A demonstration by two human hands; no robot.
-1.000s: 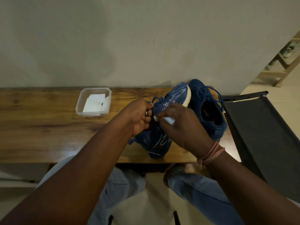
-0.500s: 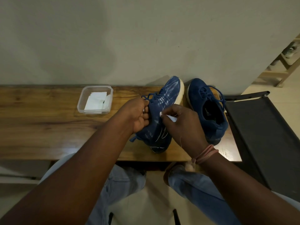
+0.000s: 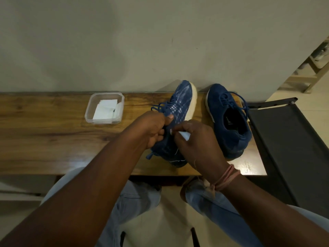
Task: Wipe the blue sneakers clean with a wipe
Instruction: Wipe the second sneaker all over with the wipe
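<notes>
Obs.: person seated at a wooden bench [image 3: 53,139] against the wall, both hands on the nearer of two sneakers.

Left hand [image 3: 151,129]: fingers curled round the lace-side upper of the patterned sneaker [image 3: 179,104], thumb pressed on the knit. Firm hold, steadying.

Right hand [image 3: 197,139]: pinches a white wipe [image 3: 184,135] between thumb and fingers, pressed to the shoe's mid-upper just beside the left hand's knuckles.

Key relation: the patterned sneaker is tipped onto its side, cream sole facing right, long axis running from heel at the bench's near edge to toe at the wall, leaning slightly right. Toe lies beyond both hands; heel lies below them, partly hidden by the right wrist. Hands meet at mid-length, left on the shoe's left flank, right on top. The right hand is nearer the sole edge and toe (so strokes along the axis, away from the body, look the natural next pass, in my judgement).

Second sneaker [image 3: 229,120]: upright, opening up, just right of the held shoe, apart from both hands; nearer the right hand. Appears untouched yet.

Spare wipes sit in a clear tub [image 3: 105,119] well left, on the left hand's side.
</notes>
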